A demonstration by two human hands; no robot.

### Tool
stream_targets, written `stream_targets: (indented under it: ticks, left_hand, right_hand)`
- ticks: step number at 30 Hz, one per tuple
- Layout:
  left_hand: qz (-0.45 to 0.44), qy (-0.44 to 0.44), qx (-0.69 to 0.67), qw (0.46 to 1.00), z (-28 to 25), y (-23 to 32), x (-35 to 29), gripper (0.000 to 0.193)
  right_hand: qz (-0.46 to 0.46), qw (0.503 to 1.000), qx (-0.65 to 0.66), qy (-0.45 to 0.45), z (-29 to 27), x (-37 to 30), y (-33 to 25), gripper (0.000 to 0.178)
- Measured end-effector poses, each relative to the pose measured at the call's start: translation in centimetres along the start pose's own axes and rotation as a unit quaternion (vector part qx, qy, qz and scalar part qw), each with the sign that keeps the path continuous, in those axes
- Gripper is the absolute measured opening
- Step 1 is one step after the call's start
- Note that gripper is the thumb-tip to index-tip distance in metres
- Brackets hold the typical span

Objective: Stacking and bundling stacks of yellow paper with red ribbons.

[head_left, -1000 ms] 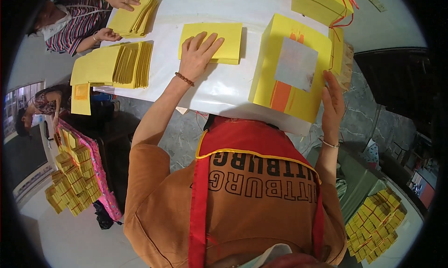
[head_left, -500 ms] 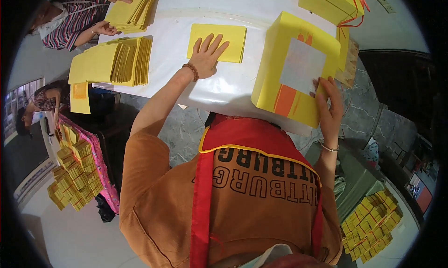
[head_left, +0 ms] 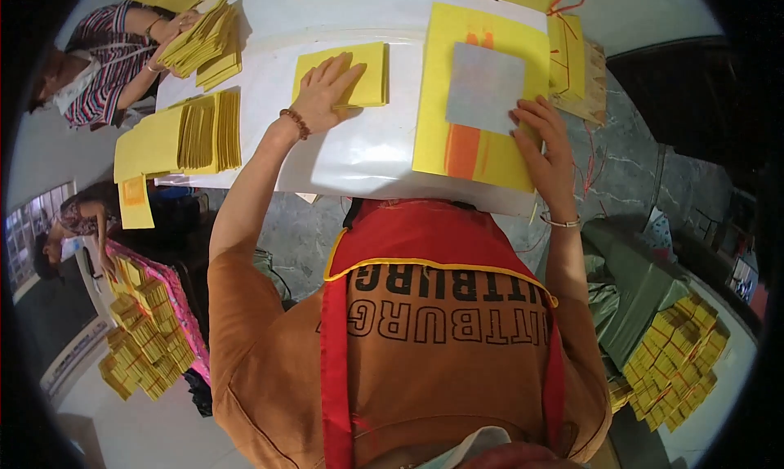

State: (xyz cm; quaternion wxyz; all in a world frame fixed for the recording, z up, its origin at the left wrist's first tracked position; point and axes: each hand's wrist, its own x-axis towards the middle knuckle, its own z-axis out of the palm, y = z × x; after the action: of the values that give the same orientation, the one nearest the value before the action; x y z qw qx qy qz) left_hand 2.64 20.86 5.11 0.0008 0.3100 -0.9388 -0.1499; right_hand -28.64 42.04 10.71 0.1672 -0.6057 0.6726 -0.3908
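Observation:
My left hand [head_left: 323,91] rests with fingers spread on a small stack of folded yellow paper [head_left: 371,73] at the middle of the white table. To its right lies a large stack of yellow sheets [head_left: 433,101]; the top one bears a pale grey rectangle [head_left: 487,87] and an orange patch [head_left: 462,150]. My right hand [head_left: 545,146] lies at the right edge of that large stack. Its fingers reach onto the top sheet by the grey rectangle, thumb apart, and nothing shows in its grasp.
Folded yellow bundles [head_left: 208,131] stand at the table's left. Beyond them, a person in a striped top holds a yellow bundle [head_left: 196,44]. Yellow stacks with red string [head_left: 563,56] sit at the far right. Piles of tied yellow bundles [head_left: 679,359] are lower right and left.
The table and its stacks have shifted left in view, and another yellow stack shows at the top. The co-worker now holds a bundle lifted. My hands stay on the same two stacks.

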Motion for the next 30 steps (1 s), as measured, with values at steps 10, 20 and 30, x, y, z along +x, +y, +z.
stream_targets:
  ticks: [10,20,30]
  left_hand:
    - [0.243,0.094,-0.012,0.965,-5.6,15.5,0.1,0.050]
    - [0.253,0.080,-0.074,0.961,-6.2,16.1,0.3,0.027]
    - [0.163,0.049,-0.178,0.969,-6.6,15.6,0.9,0.015]
  right_hand:
    - [-0.024,0.999,0.038,-0.003,-0.1,-0.2,1.6,0.020]
    - [0.021,0.980,0.194,-0.033,-0.3,-0.4,3.0,0.023]
    - [0.015,0.975,0.221,-0.034,-0.5,-0.3,2.9,0.033]
